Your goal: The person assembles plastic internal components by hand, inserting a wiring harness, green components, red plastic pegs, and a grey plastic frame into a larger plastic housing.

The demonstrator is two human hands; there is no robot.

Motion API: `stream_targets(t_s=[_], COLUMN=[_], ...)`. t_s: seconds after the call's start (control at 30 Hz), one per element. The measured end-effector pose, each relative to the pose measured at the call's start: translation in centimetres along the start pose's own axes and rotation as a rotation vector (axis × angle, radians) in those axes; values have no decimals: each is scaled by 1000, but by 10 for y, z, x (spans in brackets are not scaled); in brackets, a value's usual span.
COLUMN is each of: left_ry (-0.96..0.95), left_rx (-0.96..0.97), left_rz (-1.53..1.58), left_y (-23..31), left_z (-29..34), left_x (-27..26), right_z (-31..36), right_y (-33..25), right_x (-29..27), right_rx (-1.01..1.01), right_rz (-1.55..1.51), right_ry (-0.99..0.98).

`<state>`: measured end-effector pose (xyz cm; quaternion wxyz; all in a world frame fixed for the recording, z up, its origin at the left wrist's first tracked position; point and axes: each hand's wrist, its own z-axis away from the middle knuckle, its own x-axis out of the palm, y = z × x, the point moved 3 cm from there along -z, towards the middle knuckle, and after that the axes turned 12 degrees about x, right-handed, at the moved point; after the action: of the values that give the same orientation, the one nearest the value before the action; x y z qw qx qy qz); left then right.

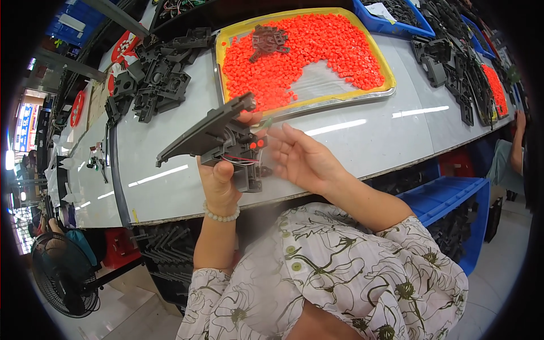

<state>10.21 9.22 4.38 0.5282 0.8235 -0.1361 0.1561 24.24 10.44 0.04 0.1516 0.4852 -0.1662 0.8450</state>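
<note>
My left hand (218,181) is closed around a dark grey plastic housing (212,136) and holds it tilted above the table. The housing has a long flat plate on one side and a blocky part with thin red and white wires. Two small red caps (257,144) sit on its right side. My right hand (306,161) is beside that side, thumb and fingers apart and slightly blurred, with nothing visible in its palm. A small green piece (267,122) shows near its fingertips; whether they touch it I cannot tell.
A yellow-rimmed tray (391,76) of loose red caps (317,39) lies beyond my hands, with a dark plastic part (269,41) on top. Dark housings (161,79) are heaped at left, more (447,68) at right. A blue crate (453,198) stands below the table; a fan (62,277) is lower left.
</note>
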Motion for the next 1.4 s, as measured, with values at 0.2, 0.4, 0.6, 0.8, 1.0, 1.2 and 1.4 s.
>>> stream_targets(t_s=[0.2,0.4,0.6,0.8,1.0,1.2,1.4], left_ry=[95,97,131,47,-17,174,172], left_rx=[7,30,26,-122,-110,-143,-93], left_rz=[149,136,95,52,60,277,209], left_y=[-2,-1,-3,-8,-14,-7,-4], left_z=[3,4,3,10,17,9,2], left_x=[2,-3,-3,-8,-8,-6,-5], right_z=[2,4,26,31,19,24,23], right_y=[-4,-6,-7,-27,-30,-32,-25], right_x=[9,11,28,71,80,74,20], right_rx=[49,-216,-654,-549,-945,-822,-743], right_rz=[68,130,601,1334,1701,1481,1464], right_ry=[-26,12,39,2,-41,152,210])
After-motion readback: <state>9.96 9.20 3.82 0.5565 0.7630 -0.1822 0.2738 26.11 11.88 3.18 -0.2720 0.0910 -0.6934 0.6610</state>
